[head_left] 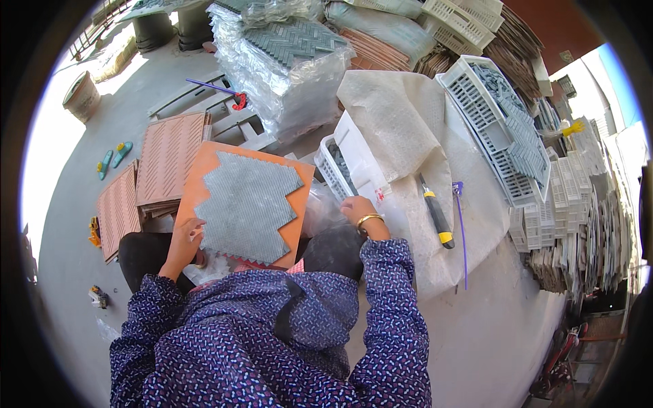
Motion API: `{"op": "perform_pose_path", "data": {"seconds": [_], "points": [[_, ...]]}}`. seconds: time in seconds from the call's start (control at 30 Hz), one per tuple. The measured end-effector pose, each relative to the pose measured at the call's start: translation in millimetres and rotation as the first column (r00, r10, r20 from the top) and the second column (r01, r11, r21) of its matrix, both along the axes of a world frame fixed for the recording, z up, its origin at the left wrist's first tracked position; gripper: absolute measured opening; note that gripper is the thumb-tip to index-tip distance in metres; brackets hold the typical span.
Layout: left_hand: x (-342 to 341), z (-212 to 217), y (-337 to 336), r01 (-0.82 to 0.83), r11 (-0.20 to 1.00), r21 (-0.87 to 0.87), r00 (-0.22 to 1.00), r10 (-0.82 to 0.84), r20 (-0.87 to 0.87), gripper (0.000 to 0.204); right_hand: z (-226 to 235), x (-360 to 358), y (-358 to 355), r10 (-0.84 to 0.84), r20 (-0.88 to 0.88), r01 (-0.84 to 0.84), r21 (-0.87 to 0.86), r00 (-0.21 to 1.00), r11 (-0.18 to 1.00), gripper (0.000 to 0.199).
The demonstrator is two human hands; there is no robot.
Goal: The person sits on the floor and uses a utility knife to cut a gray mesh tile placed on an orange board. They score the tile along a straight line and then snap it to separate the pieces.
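A grey mesh-backed mosaic tile sheet (pixel 248 204) with zigzag edges lies on an orange board (pixel 194 180) over my lap. My left hand (pixel 182 246) is at the sheet's lower left edge, over the board, its fingers curled in a pinch. Whether they grip the edge is too small to tell. To the right, my right hand (pixel 358 209), with a gold bangle, is closed at the near end of a small white basket (pixel 326 170) of grey tile pieces. Its fingertips are partly hidden, and what they hold does not show.
Ridged pinkish boards (pixel 163 160) are stacked at the left. Plastic-wrapped tile sheets (pixel 289 81) stand ahead. On the right are a yellow-black utility knife (pixel 439 219), a purple stick (pixel 462 238) and a large white crate (pixel 476 115) of tile pieces.
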State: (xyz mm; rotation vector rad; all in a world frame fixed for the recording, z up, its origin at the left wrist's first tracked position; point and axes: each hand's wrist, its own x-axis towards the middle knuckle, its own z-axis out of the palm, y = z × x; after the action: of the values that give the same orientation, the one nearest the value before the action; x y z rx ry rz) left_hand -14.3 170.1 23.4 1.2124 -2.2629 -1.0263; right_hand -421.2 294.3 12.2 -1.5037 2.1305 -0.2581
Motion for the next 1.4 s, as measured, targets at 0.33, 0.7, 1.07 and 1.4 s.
{"op": "perform_pose_path", "data": {"seconds": [0.33,0.7,1.07,1.4], "points": [[-14,-26,43,0.2,0.963,0.18,0.966,-0.225,0.13,0.02,-79,31,-74,0.221,-0.007,-0.153,0.702,0.975,0.696,0.05],[-21,-30,38,0.124,0.973,0.193,0.99,-0.135,0.047,0.016,-61,-21,-39,-0.446,0.238,0.504,-0.336,0.863,0.796,0.022],[-154,-11,49,0.25,0.929,0.273,0.936,-0.159,-0.315,0.026,-48,-12,-42,-0.335,0.783,0.569,-0.028,0.523,0.822,0.017],[-258,-52,11,-0.019,0.993,0.116,0.996,0.03,-0.089,0.013,-50,-28,-35,-0.252,0.63,0.274,0.064,0.734,0.959,0.024]]}}
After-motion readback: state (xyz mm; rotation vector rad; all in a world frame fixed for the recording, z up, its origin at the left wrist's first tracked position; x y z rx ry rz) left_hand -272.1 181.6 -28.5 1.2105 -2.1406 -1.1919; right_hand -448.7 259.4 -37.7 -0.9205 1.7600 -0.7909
